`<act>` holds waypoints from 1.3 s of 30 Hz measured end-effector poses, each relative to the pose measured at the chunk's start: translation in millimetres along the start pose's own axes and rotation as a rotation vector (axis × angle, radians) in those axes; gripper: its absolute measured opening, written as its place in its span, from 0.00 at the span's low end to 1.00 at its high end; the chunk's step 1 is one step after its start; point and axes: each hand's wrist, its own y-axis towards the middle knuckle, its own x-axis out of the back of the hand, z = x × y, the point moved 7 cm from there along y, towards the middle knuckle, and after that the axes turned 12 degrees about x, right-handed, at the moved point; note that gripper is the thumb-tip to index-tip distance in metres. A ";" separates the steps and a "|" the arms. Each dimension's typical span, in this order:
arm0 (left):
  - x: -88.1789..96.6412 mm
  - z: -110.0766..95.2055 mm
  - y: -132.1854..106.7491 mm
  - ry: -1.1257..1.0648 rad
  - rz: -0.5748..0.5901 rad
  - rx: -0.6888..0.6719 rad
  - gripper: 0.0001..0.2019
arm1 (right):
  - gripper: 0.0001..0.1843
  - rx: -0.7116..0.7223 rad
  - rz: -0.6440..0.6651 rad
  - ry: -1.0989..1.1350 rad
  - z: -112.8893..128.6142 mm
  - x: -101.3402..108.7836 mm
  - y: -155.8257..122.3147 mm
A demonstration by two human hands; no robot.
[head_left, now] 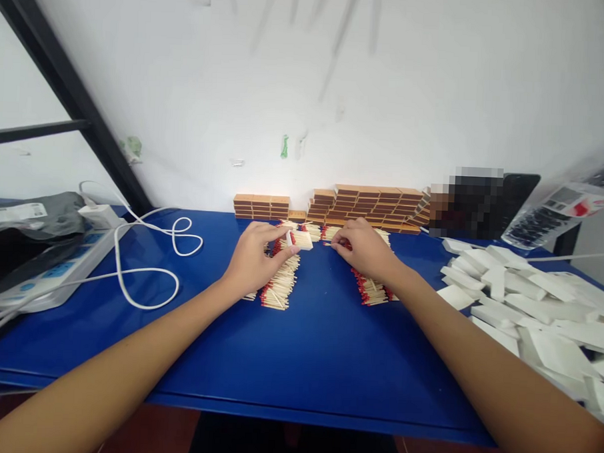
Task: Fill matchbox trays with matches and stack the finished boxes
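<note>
My left hand (258,258) grips a small white matchbox tray (304,241) between thumb and fingers, with some red-tipped matches lying in it. Below that hand runs a row of loose matches (278,285), red heads to the left. To the right, my right hand (364,248) is closed in a pinch over a second row of matches (374,290). A thin match-like tip shows at its fingertips, though how many it holds is hidden. More matches (309,231) lie between the hands, near the wall.
Stacked brown matchboxes (378,203) line the wall, with a smaller stack (261,206) at left. White empty trays (524,289) are heaped on the right, near a plastic bottle (558,207) and a phone (521,196). A white cable (122,272) and power strip (64,269) occupy the left.
</note>
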 end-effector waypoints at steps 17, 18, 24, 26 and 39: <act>-2.6 -2.6 -2.1 0.003 0.009 -0.037 0.15 | 0.10 -0.023 0.131 -0.074 2.9 -5.0 -1.6; -2.4 -2.8 -2.4 -0.002 0.006 -0.041 0.16 | 0.10 -0.003 0.117 -0.077 5.9 -3.0 -1.0; -1.8 -4.5 -2.8 -0.003 0.004 -0.044 0.15 | 0.11 0.107 -0.192 0.124 47.7 28.0 2.3; -2.3 -5.9 -3.1 -0.011 0.011 -0.057 0.15 | 0.10 0.147 -0.255 0.169 64.8 35.2 2.7; -4.6 -11.0 -7.5 -0.065 0.030 -0.076 0.17 | 0.07 0.217 -0.314 0.124 74.1 43.7 2.3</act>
